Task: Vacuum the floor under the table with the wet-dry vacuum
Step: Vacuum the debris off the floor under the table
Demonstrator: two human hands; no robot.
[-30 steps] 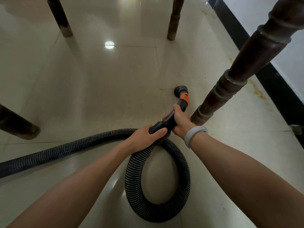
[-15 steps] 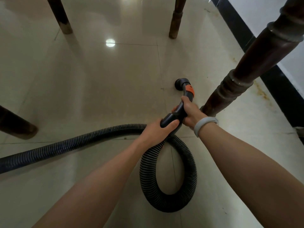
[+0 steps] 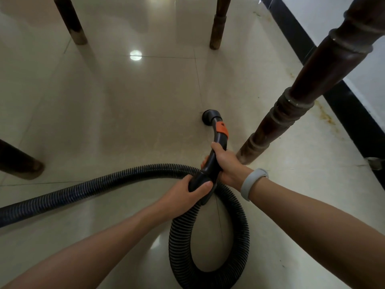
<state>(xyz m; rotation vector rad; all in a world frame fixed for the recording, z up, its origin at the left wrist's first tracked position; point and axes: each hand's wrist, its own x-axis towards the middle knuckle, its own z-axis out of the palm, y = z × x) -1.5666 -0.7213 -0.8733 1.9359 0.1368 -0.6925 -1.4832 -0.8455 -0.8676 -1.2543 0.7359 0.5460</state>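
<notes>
A black vacuum wand (image 3: 216, 147) with an orange collar (image 3: 222, 127) ends in a round nozzle (image 3: 210, 116) pressed to the glossy cream tile floor (image 3: 129, 105). My right hand (image 3: 226, 163) grips the wand's curved middle. My left hand (image 3: 185, 195) grips its lower cuff, where the ribbed black hose (image 3: 83, 188) joins. The hose makes one loop on the floor under my arms and runs off to the left edge.
Dark turned table legs stand around: a thick one (image 3: 295, 105) just right of the nozzle, one far centre (image 3: 217, 26), one far left (image 3: 71, 24), one at the left edge (image 3: 18, 161). A black skirting strip (image 3: 333, 94) and white wall run along the right.
The nozzle has slid left along the floor, away from the thick right leg, and both hands followed it. The hose loop shifted with them.
</notes>
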